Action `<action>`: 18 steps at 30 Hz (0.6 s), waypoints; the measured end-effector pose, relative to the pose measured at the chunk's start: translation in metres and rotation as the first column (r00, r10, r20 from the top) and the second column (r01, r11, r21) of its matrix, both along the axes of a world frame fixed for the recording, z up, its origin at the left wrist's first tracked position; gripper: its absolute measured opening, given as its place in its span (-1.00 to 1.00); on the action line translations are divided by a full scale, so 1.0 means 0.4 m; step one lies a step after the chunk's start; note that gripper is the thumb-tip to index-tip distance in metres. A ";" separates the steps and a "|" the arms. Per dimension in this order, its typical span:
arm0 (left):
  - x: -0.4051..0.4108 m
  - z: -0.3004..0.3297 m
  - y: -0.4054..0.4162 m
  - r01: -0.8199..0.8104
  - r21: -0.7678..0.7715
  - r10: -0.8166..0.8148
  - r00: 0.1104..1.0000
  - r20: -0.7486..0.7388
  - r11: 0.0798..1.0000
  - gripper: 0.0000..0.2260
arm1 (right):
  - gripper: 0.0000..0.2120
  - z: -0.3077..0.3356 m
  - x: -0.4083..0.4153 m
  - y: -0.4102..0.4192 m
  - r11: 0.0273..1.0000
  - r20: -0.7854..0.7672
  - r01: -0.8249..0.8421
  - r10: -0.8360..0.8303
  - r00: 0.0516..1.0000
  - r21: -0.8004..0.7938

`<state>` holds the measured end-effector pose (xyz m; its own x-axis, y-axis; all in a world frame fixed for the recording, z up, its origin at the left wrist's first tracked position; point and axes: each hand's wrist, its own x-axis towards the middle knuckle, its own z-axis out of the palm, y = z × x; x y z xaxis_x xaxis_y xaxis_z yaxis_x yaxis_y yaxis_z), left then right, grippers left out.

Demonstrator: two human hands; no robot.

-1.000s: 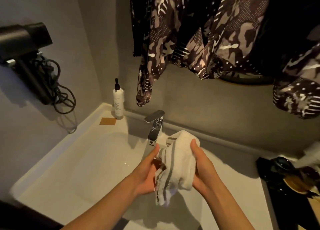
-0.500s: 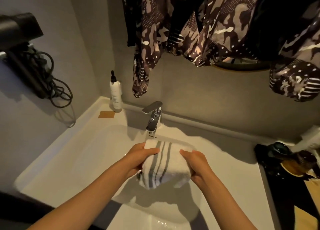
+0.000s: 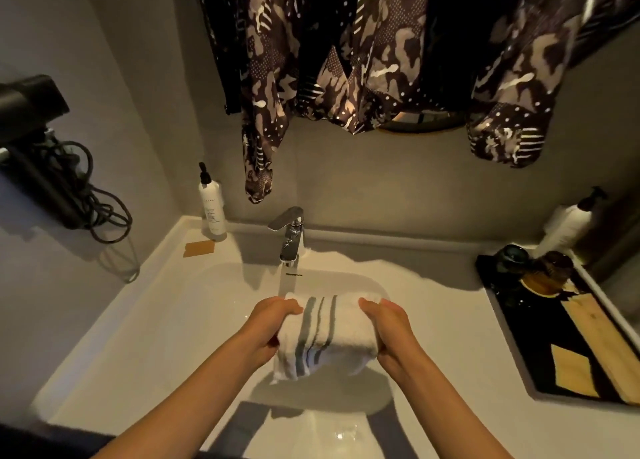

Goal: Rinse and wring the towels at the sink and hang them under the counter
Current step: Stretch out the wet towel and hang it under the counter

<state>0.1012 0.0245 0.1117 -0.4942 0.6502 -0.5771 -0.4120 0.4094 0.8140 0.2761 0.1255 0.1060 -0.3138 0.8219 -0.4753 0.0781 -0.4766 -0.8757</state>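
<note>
White glossy sink [image 3: 145, 323]; both hands grip folded, fluffy striped towel [image 3: 325, 334].

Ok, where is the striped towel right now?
In the head view, the striped towel is centre frame, held between the left hand and right hand over the sink, just below the faucet.

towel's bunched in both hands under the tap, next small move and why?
Probably twist the two ends in opposite directions to wring it. The left hand and right hand each grip one end of the rolled striped towel, held level over the sink just in front of the faucet, so any water would fall into the basin.
</note>
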 end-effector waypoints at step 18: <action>0.615 -0.010 -0.185 0.391 0.194 -0.431 0.720 0.544 0.900 -0.73 | -0.71 -0.037 0.626 -0.395 0.887 -0.288 0.448 -0.459 0.840 -0.107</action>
<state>0.3470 -0.0494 0.1077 0.2295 0.7554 -0.6138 -0.6030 0.6053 0.5196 0.5264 -0.0323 0.0910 -0.0402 0.8922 -0.4499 -0.4151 -0.4245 -0.8047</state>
